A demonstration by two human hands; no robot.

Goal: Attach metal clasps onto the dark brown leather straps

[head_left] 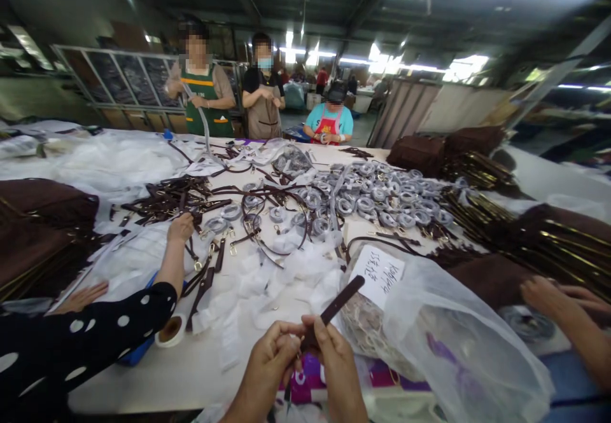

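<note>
A dark brown flat leather strap (337,304) is being pinched at its near end, at 6 o'clock on the white desk (200,372), betw. the left hand (265,366) and the right hand (341,362). Both sets of fingers are being clenched on it from opp. sides. The free end is thus being pointed up toward 1 o'clock, clear of the clutter, prob. so the gripped end is being kept steady and in view.

Just beside it, at 3 o'clock, a clear crumpled plastic bag (458,340) w/ a white handwritten paper label (382,275) is being kept w/in easy reach. At 12 o'clock, well apart, a heap of grey wrapped coils (382,194) is being spread mid-desk, reachable from every side.

At 9 o'clock a co-worker's black polka-dot sleeve (95,340) is being stretched over the desk. That co-worker's hand (180,227) is being rested by loose brown straps w/ metal clips (167,200). A roll of tape (170,331) is being left near the elbow.
</note>
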